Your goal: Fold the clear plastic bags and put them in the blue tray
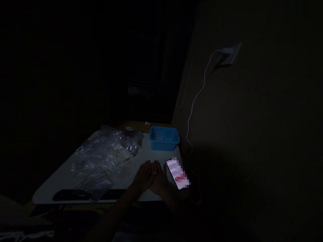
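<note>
In the dim light, my left hand [143, 175] and my right hand [159, 181] are held side by side over the front of a white table [148, 155]. Their inner edges touch, and the fingers stretch forward with nothing visible in them. Just right of my right hand lies a phone [177, 173] with its screen lit, partly blurred out. Beyond the hands stands a light blue plastic basin [164, 145]. To the left of my left hand, crumpled clear plastic bags [101, 154] are spread over the table.
A white cable [191, 107] runs down the right wall from a plug at a wall outlet [230, 55]. Behind the basin, a small pale and red item [147, 123] lies on a brown wooden surface [137, 125]. The background is too dark to make out.
</note>
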Demonstrator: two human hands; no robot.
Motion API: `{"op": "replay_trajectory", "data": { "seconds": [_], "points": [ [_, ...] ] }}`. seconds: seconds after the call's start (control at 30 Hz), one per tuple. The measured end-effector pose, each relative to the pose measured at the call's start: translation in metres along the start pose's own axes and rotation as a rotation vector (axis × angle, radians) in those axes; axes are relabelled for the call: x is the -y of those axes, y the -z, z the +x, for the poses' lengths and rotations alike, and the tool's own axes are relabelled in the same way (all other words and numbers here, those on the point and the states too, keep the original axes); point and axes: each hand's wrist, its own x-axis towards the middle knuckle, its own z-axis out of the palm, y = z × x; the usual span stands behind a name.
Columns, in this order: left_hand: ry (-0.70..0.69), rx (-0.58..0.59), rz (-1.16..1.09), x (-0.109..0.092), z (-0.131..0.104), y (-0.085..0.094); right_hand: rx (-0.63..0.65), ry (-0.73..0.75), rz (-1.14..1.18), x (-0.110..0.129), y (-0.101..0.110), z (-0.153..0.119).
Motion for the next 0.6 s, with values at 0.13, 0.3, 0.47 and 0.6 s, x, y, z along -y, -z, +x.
{"op": "replay_trajectory", "data": {
  "seconds": [0.13, 0.3, 0.47, 0.6],
  "points": [
    [0.009, -0.006, 0.007, -0.0004, -0.0003, -0.0005, 0.002, 0.012, -0.009, -0.0007, -0.0007, 0.0002],
    [0.014, -0.019, -0.003, -0.0001, -0.0009, -0.0012, -0.009, 0.008, 0.023, -0.0008, -0.0012, 0.0004],
    [-0.002, -0.031, -0.004, -0.0004, -0.0005, -0.0013, 0.002, -0.005, 0.034, -0.0006, -0.0011, 0.0007],
    [0.015, -0.011, 0.013, -0.0015, 0.0004, 0.0015, -0.003, -0.002, 0.034, 0.0, 0.0001, 0.0005]
  ]
}}
